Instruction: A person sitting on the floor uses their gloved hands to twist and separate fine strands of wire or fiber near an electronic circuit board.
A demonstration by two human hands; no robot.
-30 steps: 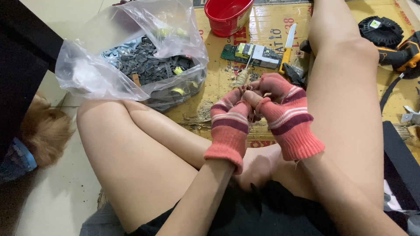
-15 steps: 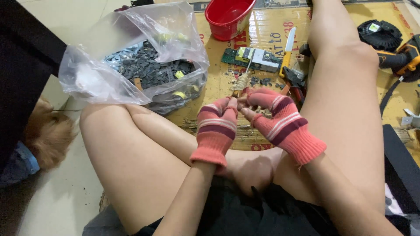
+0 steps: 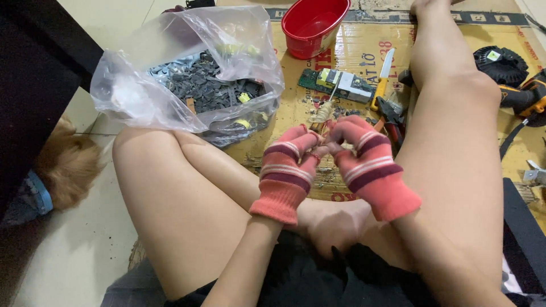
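At far left we see a clear plastic bag (image 3: 187, 74) of dark scrap parts lying on the floor. Beside it our left hand (image 3: 289, 170) and right hand (image 3: 364, 165) (both in pink striped gloves) meet above the cardboard sheet (image 3: 352, 57), fingertips pinched shut together on a small coil part (image 3: 322, 113) between them. Beyond them sit a red bowl (image 3: 314, 25), a green circuit board (image 3: 336, 84), a yellow-handled knife (image 3: 382, 77), and a power drill (image 3: 526, 96) far right.

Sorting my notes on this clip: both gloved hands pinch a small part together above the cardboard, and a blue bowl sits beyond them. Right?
Not quite: the bowl is red, not blue, as the head view shows. The left hand and right hand do pinch a small part together above the cardboard.
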